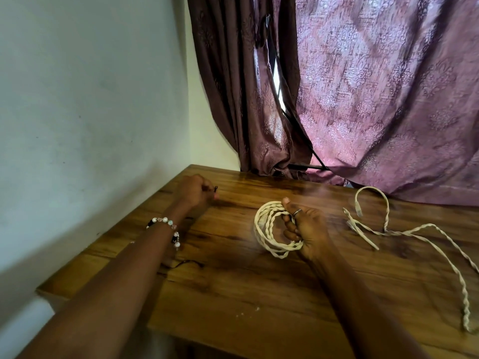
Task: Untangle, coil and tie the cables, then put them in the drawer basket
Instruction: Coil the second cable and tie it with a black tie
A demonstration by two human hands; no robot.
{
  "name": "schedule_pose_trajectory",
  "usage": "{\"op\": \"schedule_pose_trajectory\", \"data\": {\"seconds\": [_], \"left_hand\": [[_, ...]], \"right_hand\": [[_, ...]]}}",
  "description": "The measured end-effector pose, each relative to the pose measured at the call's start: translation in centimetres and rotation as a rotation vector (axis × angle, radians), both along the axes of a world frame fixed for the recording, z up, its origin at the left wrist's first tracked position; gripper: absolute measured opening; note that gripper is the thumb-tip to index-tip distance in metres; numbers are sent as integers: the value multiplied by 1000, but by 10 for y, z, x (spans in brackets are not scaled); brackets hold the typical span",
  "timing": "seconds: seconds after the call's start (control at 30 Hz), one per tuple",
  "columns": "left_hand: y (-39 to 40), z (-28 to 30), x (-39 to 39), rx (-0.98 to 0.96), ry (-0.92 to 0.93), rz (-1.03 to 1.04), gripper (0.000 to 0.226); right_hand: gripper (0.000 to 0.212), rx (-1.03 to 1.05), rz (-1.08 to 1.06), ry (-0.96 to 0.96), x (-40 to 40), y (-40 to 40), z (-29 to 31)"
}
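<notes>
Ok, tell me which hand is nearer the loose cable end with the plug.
Right. The right hand, holding the coiled cable, sits just left of the plug end; the left hand is far across the table.

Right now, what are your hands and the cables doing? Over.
Right hand grips coiled cream cable. Left hand pinches small dark tie. Second cream cable loose on table, untied.

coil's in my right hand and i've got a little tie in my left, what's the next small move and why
Probably bring the left hand with its small dark tie over to the coiled cream cable and wrap it. The right hand already grips the finished loops, but nothing binds them yet, and a second cable lies loose on the wooden table.
</notes>
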State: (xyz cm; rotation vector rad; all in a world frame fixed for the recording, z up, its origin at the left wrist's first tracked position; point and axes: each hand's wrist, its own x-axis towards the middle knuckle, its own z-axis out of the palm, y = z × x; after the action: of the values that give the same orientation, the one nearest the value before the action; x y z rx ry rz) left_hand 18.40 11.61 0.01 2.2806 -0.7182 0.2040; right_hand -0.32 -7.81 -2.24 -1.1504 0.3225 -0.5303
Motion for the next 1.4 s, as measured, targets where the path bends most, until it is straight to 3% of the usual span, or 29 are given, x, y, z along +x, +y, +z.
{"op": "schedule_pose_trajectory", "data": {"seconds": [0.13,0.37,0.57,0.7,0.8,0.87,0.97,1.07,1.2,1.3,1.4], "left_hand": [[-4,30,-5,-311,28,-6,22],[-1,78,-22,-678,-221,-13,17],[-11,104,-49,-832,-236,-101,17],[-32,104,-79,-742,-71,-298,19],[-52,92,-111,-509,232,-433,17],[-67,78,-129,-344,405,-477,13],[-91,52,-146,-305,545,-424,10],[-115,27,-145,-325,576,-256,27],[-138,7,-143,-394,506,-88,38],[-147,0,-145,-465,505,-29,36],[-149,-5,-142,-509,378,56,36]], "right_hand": [[33,-36,4,-6,-2,1,1],[36,-60,-6,-54,-6,1,-1],[36,-38,-87,-96,-7,-2,-2],[35,-72,-163,-112,-10,-7,-2],[37,-120,-251,-133,-10,-14,-1],[35,-151,-295,-150,-8,-18,-1],[33,-173,-342,-164,-7,-25,-3],[42,-156,-380,-136,-1,-33,-6],[73,-112,-387,-87,7,-41,-10],[54,-95,-426,-79,6,-44,-5],[53,-71,-336,-86,5,-43,-1]]}}
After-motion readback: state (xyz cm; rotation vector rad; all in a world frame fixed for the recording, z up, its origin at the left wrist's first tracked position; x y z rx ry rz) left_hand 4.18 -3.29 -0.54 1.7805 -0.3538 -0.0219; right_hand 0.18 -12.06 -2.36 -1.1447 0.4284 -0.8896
